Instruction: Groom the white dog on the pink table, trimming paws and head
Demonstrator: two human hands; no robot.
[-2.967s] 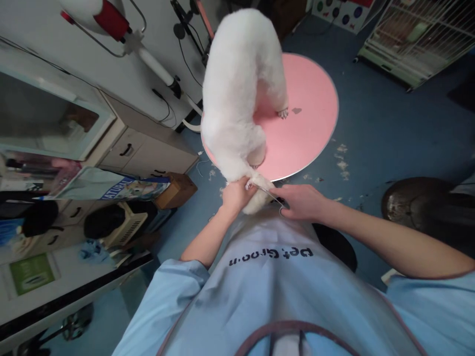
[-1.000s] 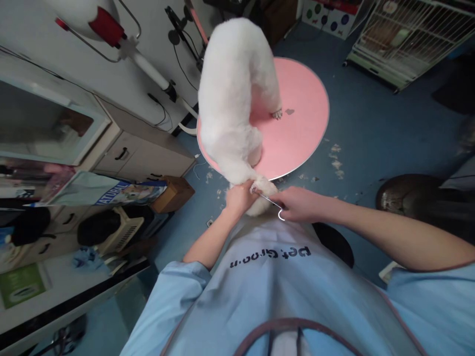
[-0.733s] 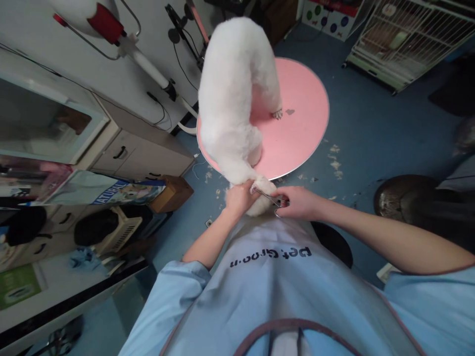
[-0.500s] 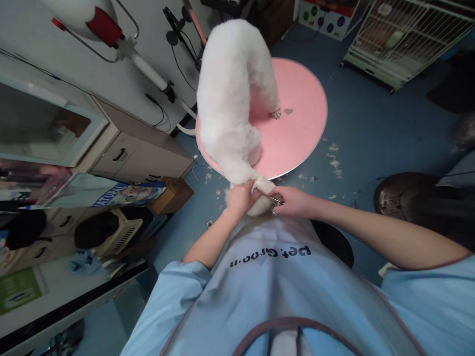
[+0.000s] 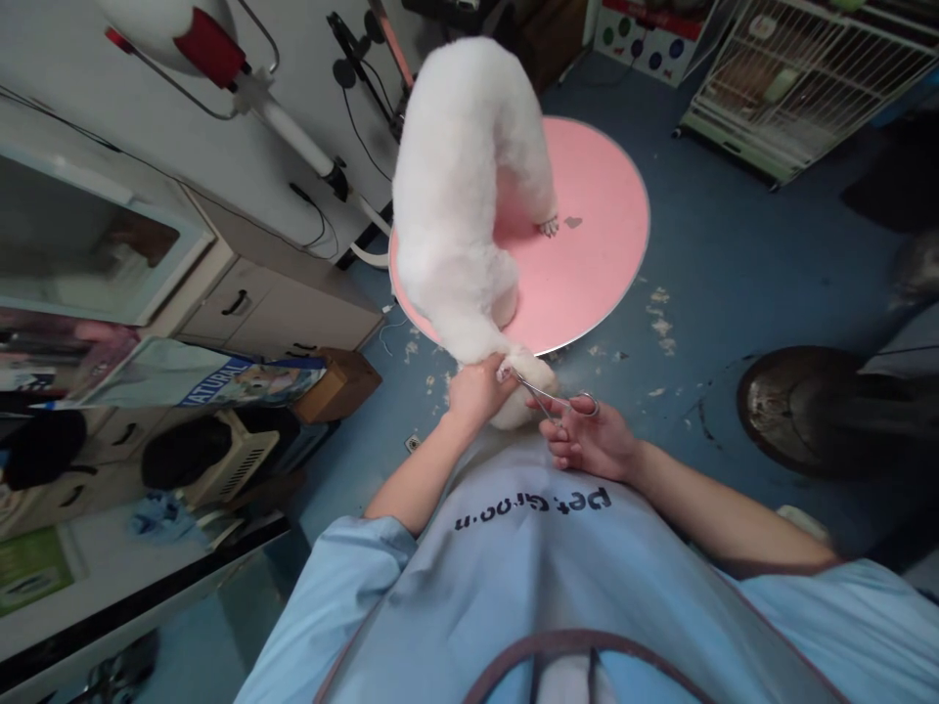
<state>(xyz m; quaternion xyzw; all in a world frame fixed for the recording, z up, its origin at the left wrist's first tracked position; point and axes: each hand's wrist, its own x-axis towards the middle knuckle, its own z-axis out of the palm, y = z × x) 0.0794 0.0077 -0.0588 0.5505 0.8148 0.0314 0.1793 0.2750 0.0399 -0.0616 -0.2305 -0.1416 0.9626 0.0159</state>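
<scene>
A white fluffy dog (image 5: 469,186) stands on a round pink grooming table (image 5: 594,254), its rear toward me. My left hand (image 5: 476,389) is closed round the base of its tail, and the tail's puff (image 5: 524,391) hangs over the table's near edge. My right hand (image 5: 587,440) grips a pair of metal scissors (image 5: 554,399) by the finger loops. The blades point up-left toward the tail, close to my left fingers. I wear a light blue apron (image 5: 543,577).
Cabinets with drawers (image 5: 279,303) and a cluttered shelf stand at the left. A dryer on a stand (image 5: 220,59) leans over the table. White fur clippings (image 5: 664,328) lie on the blue floor. A wire cage (image 5: 799,78) is at top right, a round dark stool (image 5: 807,411) at right.
My right hand has dropped lower and turned, elbow pulled in, so the scissor loops now show above the fingers. My left hand keeps its hold on the tail. The dog has stayed in place.
</scene>
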